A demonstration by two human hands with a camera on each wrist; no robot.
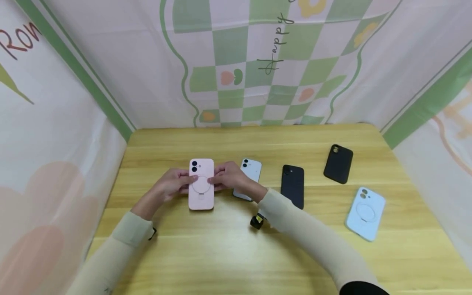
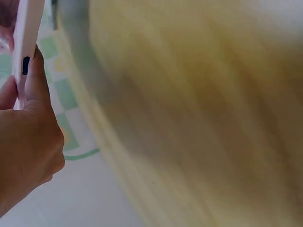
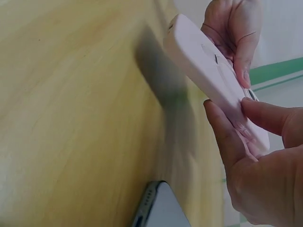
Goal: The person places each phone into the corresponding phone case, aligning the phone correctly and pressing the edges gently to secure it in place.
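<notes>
A pink phone case (image 1: 201,194) with a ring outline and two dark lenses at its top left is held upright between both hands. My left hand (image 1: 173,183) grips its left edge, thumb on the back. On the opposite edge, my right hand (image 1: 230,177) pinches it with thumb and fingers. In the left wrist view the left hand (image 2: 31,137) holds the side of the pink case (image 2: 29,33). The right wrist view shows the case (image 3: 203,66) raised off the table, with the right hand (image 3: 265,165) at one end and the left hand (image 3: 234,30) beyond.
Behind the right forearm lie a white phone (image 1: 251,169) and a black phone (image 1: 293,184). Farther right are a black case (image 1: 338,164) and a light blue case (image 1: 366,213). A small black object (image 1: 256,221) shows beside the right sleeve. Printed curtains surround the wooden table (image 1: 206,254).
</notes>
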